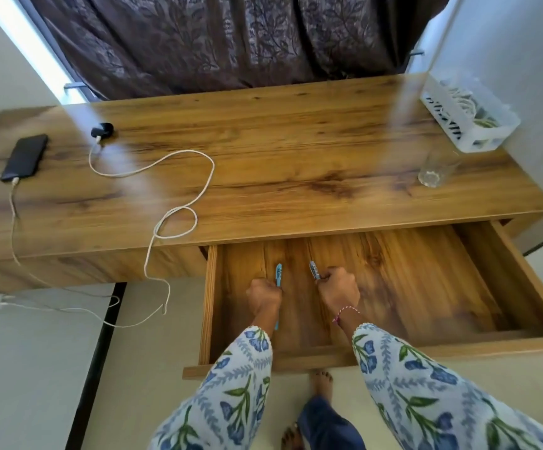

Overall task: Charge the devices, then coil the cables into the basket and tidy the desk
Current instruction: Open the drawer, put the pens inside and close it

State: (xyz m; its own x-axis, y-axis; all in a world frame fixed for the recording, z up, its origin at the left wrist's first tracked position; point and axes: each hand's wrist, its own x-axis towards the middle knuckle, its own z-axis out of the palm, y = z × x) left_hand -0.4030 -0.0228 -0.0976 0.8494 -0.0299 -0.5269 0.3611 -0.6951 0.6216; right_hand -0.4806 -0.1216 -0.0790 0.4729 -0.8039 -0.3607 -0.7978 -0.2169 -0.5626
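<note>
2 hands, each gripping 1 pen: left hand, right hand; 1 drawer.

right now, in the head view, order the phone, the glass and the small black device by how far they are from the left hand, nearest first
From the left hand, which holds a blue pen in the open drawer:
1. small black device, back left of the desk
2. glass, right side of the desk
3. phone, far left end

The glass and the black device are nearly too close to call.
</note>
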